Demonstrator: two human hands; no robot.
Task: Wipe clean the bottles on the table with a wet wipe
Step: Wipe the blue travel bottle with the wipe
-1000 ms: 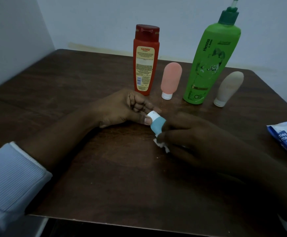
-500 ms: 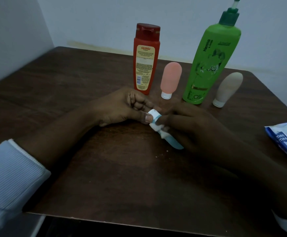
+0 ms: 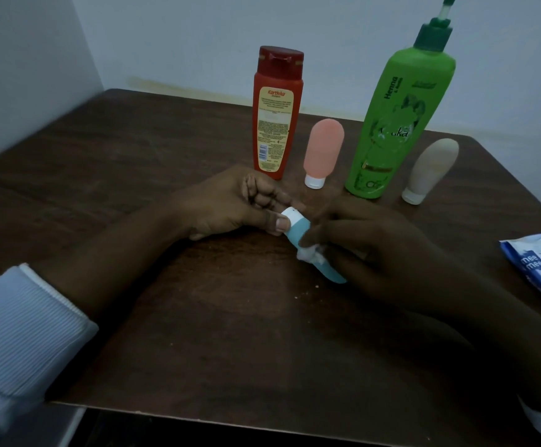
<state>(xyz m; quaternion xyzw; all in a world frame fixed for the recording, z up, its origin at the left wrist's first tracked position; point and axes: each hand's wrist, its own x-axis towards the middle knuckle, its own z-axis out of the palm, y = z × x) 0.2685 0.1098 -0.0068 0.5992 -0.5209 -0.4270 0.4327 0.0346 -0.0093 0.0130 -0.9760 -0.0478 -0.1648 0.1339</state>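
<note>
Blue tube (image 3: pixel 298 232): centre frame, slanted, cap toward upper left.
Wipe (image 3: pixel 310 253): bunched against the tube's body.
Right hand (image 3: pixel 372 250): curled fingers pinch the wipe onto the tube.
Left hand (image 3: pixel 230 206): thumb and fingers pinch the cap, steadying it.
Row, upper centre: 4 upright, probably set back for room: red bottle (image 3: pixel 277 114), pink tube (image 3: pixel 323 150), green bottle (image 3: pixel 395 124), beige tube (image 3: pixel 432 169).
Pack (image 3: pixel 540 262): right edge, within reach.

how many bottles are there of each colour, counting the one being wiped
Red plastic flip-cap bottle: 1
Pink soft squeeze bottle, white cap: 1
Green plastic pump bottle: 1
Beige soft squeeze bottle, white cap: 1
Blue soft squeeze bottle, white cap, gripped by the left hand, with the white wet wipe in the right hand on it: 1
Total: 5
</note>
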